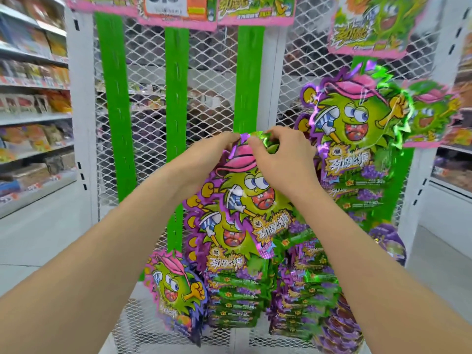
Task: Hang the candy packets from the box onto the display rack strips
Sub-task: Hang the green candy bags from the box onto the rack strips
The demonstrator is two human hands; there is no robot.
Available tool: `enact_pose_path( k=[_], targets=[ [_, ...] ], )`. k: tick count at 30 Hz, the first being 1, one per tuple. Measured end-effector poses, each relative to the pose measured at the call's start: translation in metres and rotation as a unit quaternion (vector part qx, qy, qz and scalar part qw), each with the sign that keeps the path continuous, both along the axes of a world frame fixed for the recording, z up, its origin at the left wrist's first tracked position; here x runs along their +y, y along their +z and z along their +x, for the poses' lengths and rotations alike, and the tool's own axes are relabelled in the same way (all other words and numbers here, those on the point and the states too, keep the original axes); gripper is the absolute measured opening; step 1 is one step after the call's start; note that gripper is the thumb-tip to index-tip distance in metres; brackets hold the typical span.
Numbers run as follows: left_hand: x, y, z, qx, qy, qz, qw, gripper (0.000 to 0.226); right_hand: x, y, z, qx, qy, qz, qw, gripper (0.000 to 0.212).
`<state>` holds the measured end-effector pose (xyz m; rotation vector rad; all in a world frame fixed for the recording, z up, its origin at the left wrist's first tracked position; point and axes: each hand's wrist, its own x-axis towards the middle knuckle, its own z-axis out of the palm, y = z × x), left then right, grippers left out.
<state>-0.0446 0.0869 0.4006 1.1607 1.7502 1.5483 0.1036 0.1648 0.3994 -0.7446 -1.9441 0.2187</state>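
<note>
Both bare forearms reach up from the bottom corners toward the third green strip (248,80), counted from the left of the white mesh rack (204,80), and everything else is placed from that strip. At its lower visible end the two hands meet: the left hand (204,159) and the right hand (283,157) each pinch the top edge of a candy packet (245,190) between thumb and fingertips, fingers curled closed on the foil, pressing that edge against the strip. The packet hangs down from the hands, a purple-edged bag with a green cartoon figure in a pink cap. Directly under it on the same strip more matching packets (229,284) overlap downward in a stack. Just left of the strip, on the second green strip (176,93), a single pink-edged packet (176,290) hangs low. Further left the first green strip (112,98) is bare along its visible length. Right of the third strip, past a white upright post (275,80), another column of purple packets (355,139) hangs, and low down a further bunch (306,302) crowds beside the stack. Above the strip, pink-bordered header cards (255,8) cross the top of the rack. Far left of it, store shelves (33,98) hold blurred goods.
</note>
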Motion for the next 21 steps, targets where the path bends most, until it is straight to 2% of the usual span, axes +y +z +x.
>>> enact_pose_path(
  k=[4, 5, 7, 9, 10, 13, 16, 19, 21],
  targets=[
    [0.000, -0.001, 0.002, -0.028, -0.009, -0.011, 1.000, 0.036, 0.001, 0.000, 0.000, 0.006, -0.001, -0.028, 1.000, 0.046],
    [-0.001, 0.000, 0.003, -0.037, -0.011, -0.013, 0.999, 0.043, 0.001, 0.000, 0.001, 0.005, 0.000, -0.035, 0.999, 0.047],
    [-0.003, -0.001, 0.002, -0.038, -0.015, -0.006, 0.999, 0.080, -0.001, 0.002, 0.003, -0.001, 0.001, -0.043, 0.999, 0.047],
    [-0.003, -0.006, -0.002, -0.019, -0.015, 0.006, 1.000, 0.090, -0.001, 0.001, 0.004, -0.009, 0.005, -0.053, 0.999, 0.046],
    [-0.006, -0.006, 0.000, 0.008, -0.022, 0.002, 1.000, 0.083, -0.001, -0.002, 0.005, -0.014, 0.006, -0.054, 0.998, 0.046],
    [-0.013, -0.013, 0.006, 0.141, -0.003, 0.035, 0.989, 0.039, 0.001, -0.014, 0.008, -0.021, 0.014, -0.036, 0.999, 0.042],
    [-0.015, -0.030, 0.006, 0.323, 0.079, 0.087, 0.939, 0.018, 0.002, -0.033, 0.010, -0.013, 0.034, -0.024, 0.999, 0.031],
    [-0.024, -0.054, 0.013, 0.506, 0.163, 0.123, 0.838, 0.050, -0.002, -0.057, 0.019, 0.025, -0.031, 0.086, 0.996, 0.035],
    [-0.038, -0.074, 0.018, 0.567, 0.199, 0.165, 0.782, 0.054, -0.016, -0.082, 0.027, 0.046, -0.006, 0.175, 0.984, 0.029]
  ],
)
